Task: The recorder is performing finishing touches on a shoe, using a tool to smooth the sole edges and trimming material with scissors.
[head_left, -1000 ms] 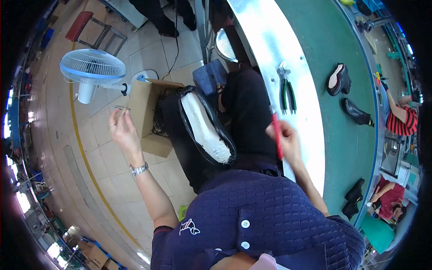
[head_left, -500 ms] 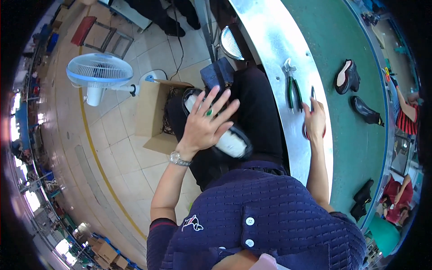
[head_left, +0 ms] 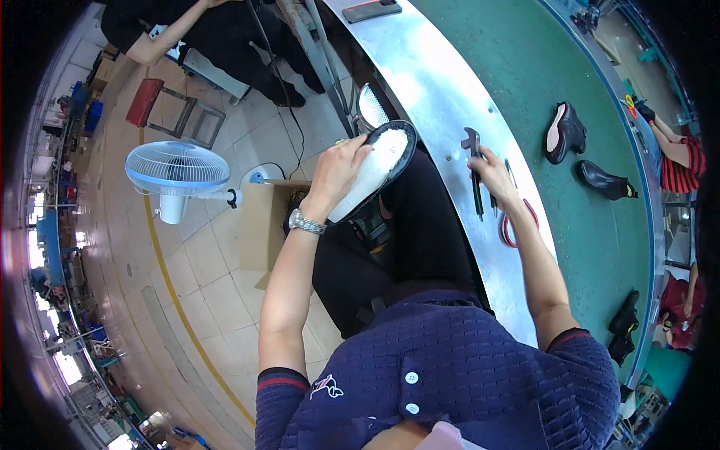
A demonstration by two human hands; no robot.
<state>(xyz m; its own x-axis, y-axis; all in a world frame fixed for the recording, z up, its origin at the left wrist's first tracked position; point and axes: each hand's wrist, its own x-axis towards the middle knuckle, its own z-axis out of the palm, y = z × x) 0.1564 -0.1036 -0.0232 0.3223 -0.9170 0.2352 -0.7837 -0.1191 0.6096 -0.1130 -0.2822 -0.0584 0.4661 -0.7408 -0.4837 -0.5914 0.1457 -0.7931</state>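
Shoe (head_left: 381, 163) angles rightward from the left fingers (head_left: 357, 149), curled over its edge; right fingers (head_left: 488, 158) seemingly grip pliers (head_left: 471, 141).

Metal bench (head_left: 420, 60): dark phone (head_left: 372, 10), red-handled tool (head_left: 505, 234)
Green surface (head_left: 495, 60): black shoes (head_left: 606, 181)
Tiled floor (head_left: 202, 247): cardboard box (head_left: 259, 232), red-seated stool (head_left: 144, 103), blue-white fan (head_left: 172, 208)

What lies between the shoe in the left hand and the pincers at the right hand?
Between shoe and pincers, the head view shows dark trouser leg and bare metal bench.
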